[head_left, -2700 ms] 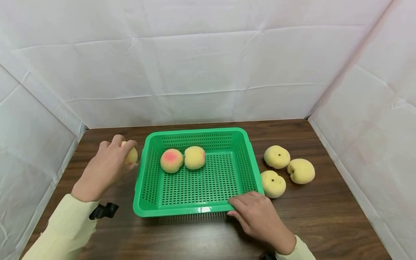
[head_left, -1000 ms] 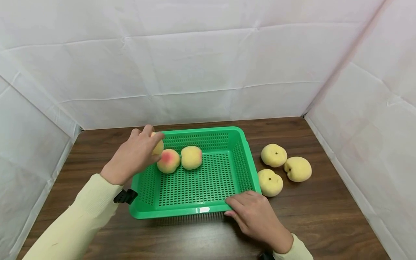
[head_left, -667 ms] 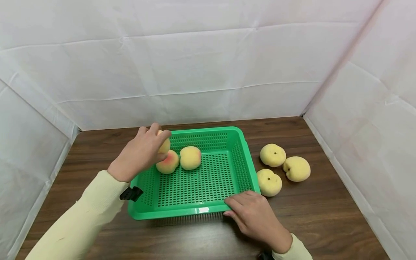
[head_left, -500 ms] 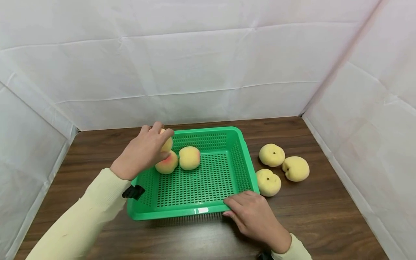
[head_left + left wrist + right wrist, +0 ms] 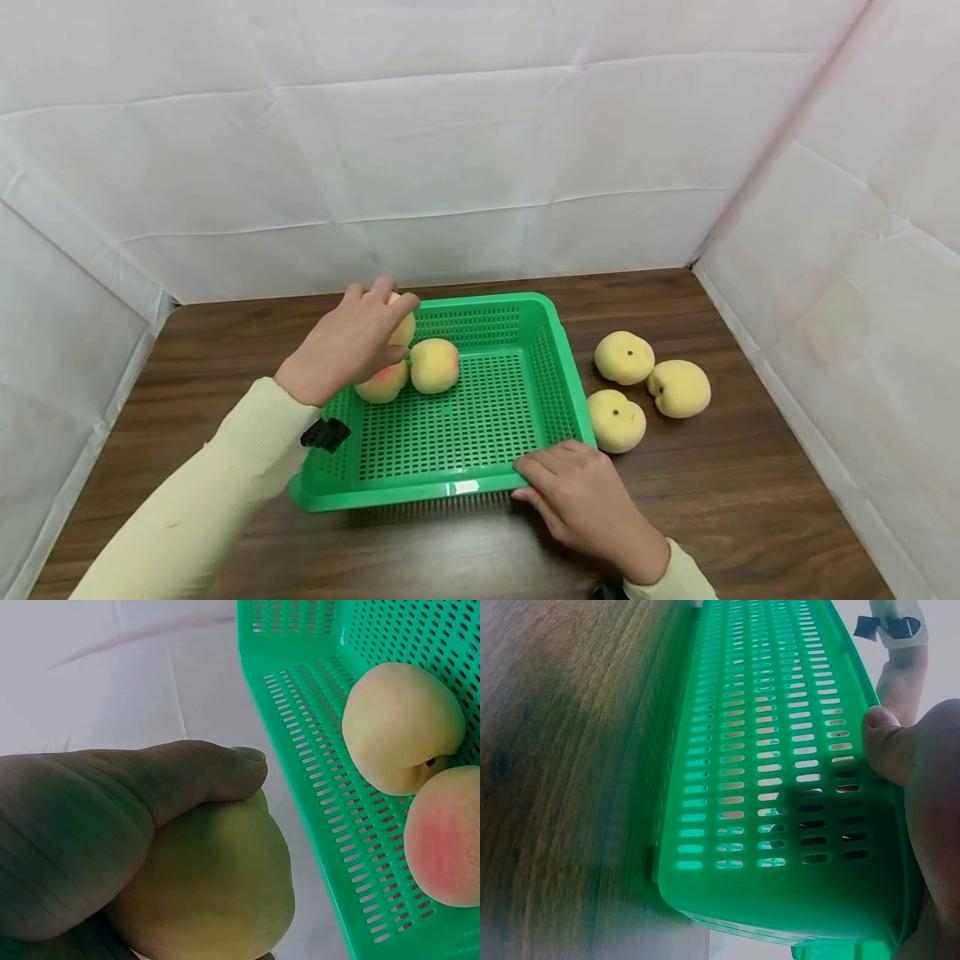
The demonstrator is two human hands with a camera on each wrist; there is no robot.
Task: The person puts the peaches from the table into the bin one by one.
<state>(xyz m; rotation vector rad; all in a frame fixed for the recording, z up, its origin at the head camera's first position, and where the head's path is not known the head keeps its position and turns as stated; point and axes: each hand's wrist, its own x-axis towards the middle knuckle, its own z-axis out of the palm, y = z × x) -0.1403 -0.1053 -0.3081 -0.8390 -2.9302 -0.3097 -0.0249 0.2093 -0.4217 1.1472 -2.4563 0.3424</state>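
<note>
My left hand [image 5: 348, 346] grips a pale yellow peach [image 5: 405, 329] above the back left part of the green plastic basket [image 5: 375, 498]. Its fingers hide much of the fruit in the head view; in the left wrist view my thumb lies across the peach [image 5: 217, 892]. Two peaches lie inside the basket: a yellow one with a reddish side [image 5: 435, 367], and a red-blushed one [image 5: 382, 385] partly covered by my left hand. At the front right corner my right hand [image 5: 581, 504] holds the rim, its thumb on the outer wall in the right wrist view.
Right of the basket, three yellow peaches lie grouped on the dark wooden table [image 5: 750, 483]: one at the back [image 5: 624, 358], one on the right [image 5: 679, 389] and one close to the basket wall [image 5: 617, 422]. White sheeting [image 5: 450, 167] encloses the back and sides.
My left hand has carried its peach rightward from the table at the left to above the basket. My right hand keeps its hold on the rim.
</note>
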